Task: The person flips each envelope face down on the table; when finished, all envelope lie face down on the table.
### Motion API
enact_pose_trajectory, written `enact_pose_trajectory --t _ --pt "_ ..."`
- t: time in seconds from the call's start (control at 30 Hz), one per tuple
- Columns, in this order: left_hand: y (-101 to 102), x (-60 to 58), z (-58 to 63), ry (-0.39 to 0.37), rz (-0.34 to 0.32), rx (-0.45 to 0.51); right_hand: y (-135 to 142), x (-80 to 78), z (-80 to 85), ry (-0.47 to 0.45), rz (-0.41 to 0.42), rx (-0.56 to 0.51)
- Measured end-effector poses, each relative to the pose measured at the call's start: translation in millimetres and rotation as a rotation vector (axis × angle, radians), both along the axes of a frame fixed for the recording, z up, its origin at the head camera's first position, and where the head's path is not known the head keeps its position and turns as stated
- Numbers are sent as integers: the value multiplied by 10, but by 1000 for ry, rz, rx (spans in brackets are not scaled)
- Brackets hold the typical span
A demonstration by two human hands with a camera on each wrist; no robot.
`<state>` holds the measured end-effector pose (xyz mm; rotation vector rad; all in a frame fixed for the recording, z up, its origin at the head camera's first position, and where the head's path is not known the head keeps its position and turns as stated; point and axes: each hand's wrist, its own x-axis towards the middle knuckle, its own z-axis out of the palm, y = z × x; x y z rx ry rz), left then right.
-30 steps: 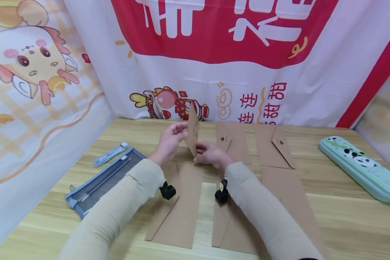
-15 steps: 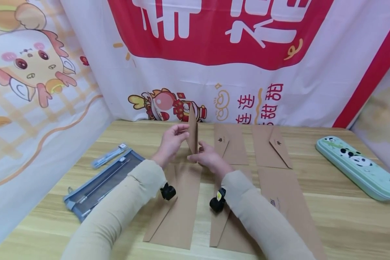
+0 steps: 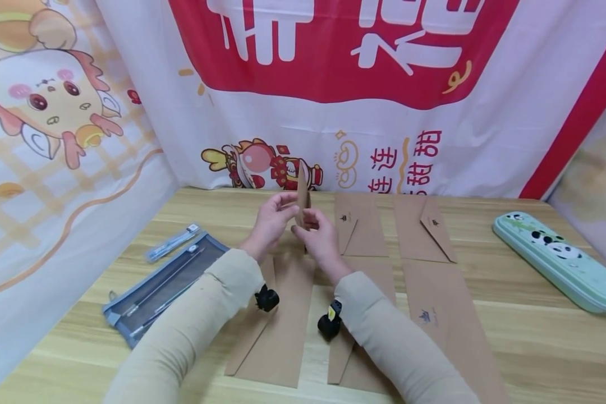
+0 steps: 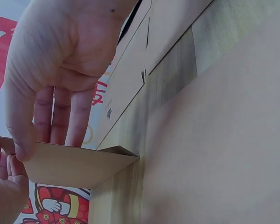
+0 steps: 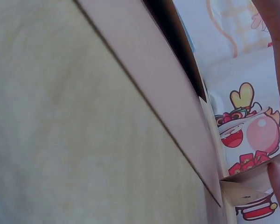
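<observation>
1. The left hand (image 3: 275,219) and right hand (image 3: 320,233) both pinch one thin, flat, brown paper envelope (image 3: 302,196). It stands up near the counter's (image 3: 545,359) far edge, left of the middle.
2. Soft squeezing should work best, so the paper does not bend.
3. The envelope's thin side faces the head camera, so its front is hard to see. Nobody can tell what is inside.
4. The right cream cloth sleeve (image 3: 399,342) hides bits of the flat brown paper envelopes (image 3: 429,230).

Left hand (image 3: 274,220) near right hand (image 3: 321,234)
</observation>
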<state>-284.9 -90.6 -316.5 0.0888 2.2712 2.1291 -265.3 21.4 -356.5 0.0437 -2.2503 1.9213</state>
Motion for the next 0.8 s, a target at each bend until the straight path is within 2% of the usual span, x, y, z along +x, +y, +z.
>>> enact_pose_trajectory --t 0.3,0.6,0.8 --pt "12 -10 4 18 -17 -4 -19 22 -3 61 -57 20" --pt "28 -10 -19 22 -6 -2 -5 53 -15 138 -102 100" --pt "47 -2 -58 53 -10 68 0 82 -9 167 -168 106"
